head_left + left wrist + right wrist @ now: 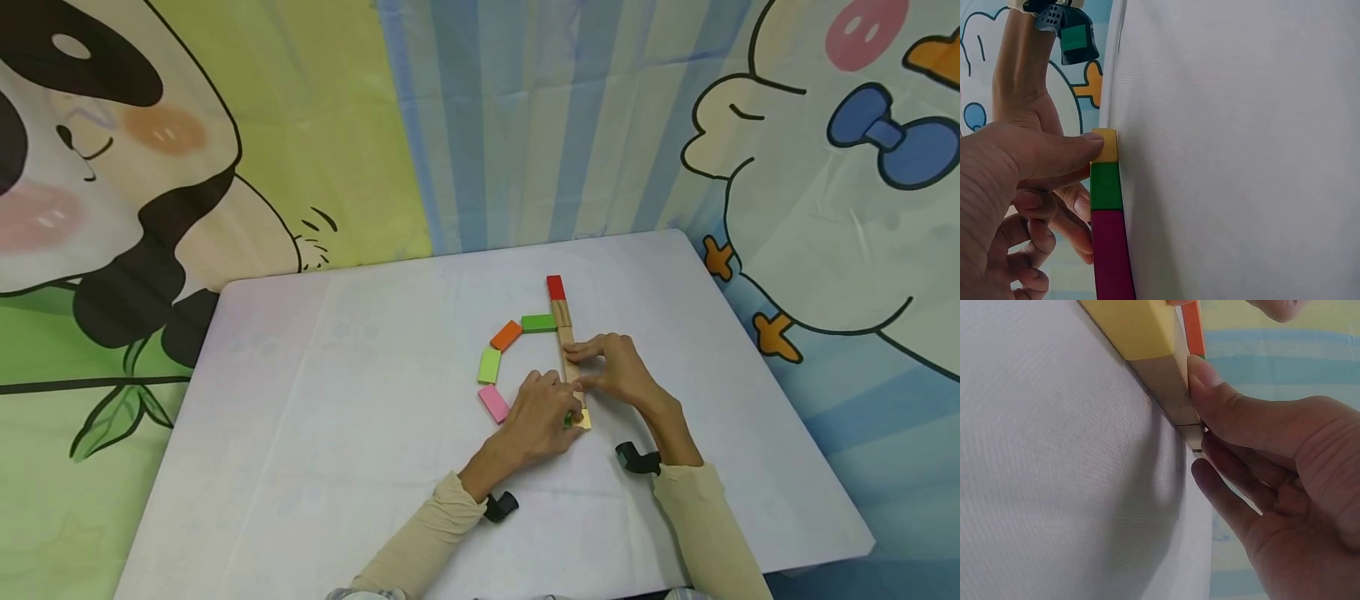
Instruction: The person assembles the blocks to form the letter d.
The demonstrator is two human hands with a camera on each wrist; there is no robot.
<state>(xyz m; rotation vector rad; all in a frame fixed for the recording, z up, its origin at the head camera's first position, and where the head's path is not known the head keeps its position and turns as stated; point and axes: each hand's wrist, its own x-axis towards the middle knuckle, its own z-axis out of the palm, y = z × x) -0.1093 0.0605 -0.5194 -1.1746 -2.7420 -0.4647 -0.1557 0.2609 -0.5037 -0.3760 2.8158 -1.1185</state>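
Note:
A straight column of flat blocks runs up the table, with a red block [556, 287] at the far end, plain wooden blocks [561, 314] along it and a yellow block [585, 419] at the near end. My left hand [534, 417] pinches the yellow block with thumb and index finger; the thumb lies on it in the left wrist view, beside a green block [1105, 186]. My right hand [618, 367] touches the column's right side, thumb tip on a wooden block [1163, 381], other fingers loosely extended along it. My left hand partly hides the lower blocks.
Left of the column, a far green block [538, 323], an orange block [506, 335], a light green block [489, 366] and a pink block [493, 403] curve round like a bow. All lie on a white-covered table [360, 375] backed by cartoon-printed cloth [510, 117].

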